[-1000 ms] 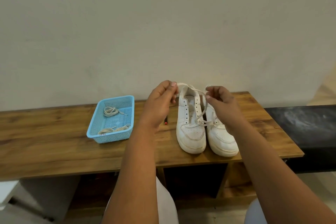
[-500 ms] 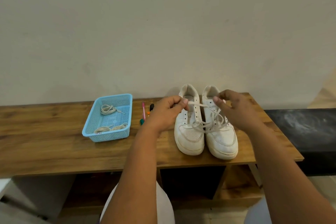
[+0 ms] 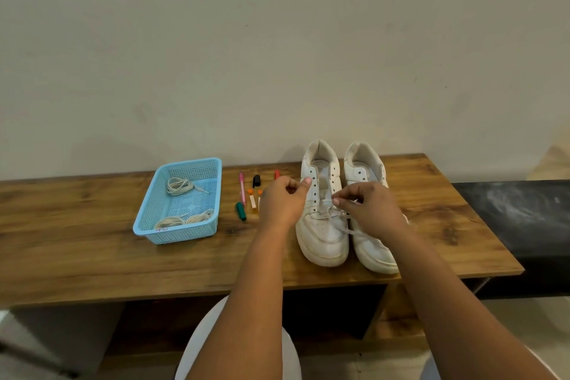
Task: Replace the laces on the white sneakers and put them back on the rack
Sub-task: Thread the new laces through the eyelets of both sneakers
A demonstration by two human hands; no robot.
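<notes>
Both hands have come down since a second ago, from holding the lace up above the sneakers to working low over the left sneaker's eyelets. That left sneaker (image 3: pixel 322 210) stands beside the right sneaker (image 3: pixel 370 219) on the desk (image 3: pixel 92 256), toes toward the person, the two touching or nearly so.

The step in hand looks like threading: the lace (image 3: pixel 339 224) crosses only the lowest eyelets of the left sneaker, and the upper rows are bare, so the job seems early. The right hand (image 3: pixel 367 210) pinches a lace end between thumb and forefinger just over the tongue. The left hand (image 3: pixel 283 202) is curled, thumb up by the eyelet row on its side; whether it holds the other lace end I cannot tell, as the fingers hide it.

Next, I judge, the pinched tip must be steered into the next free eyelet and drawn through, with the other hand steadying the flap. Both forearms reach forward from the lower edge, wrists bent slightly down.

A blue basket (image 3: pixel 182 200) with coiled laces (image 3: pixel 179 187) sits well to the left, with pens (image 3: pixel 249 197) between it and the sneakers. No rack is clearly visible.
</notes>
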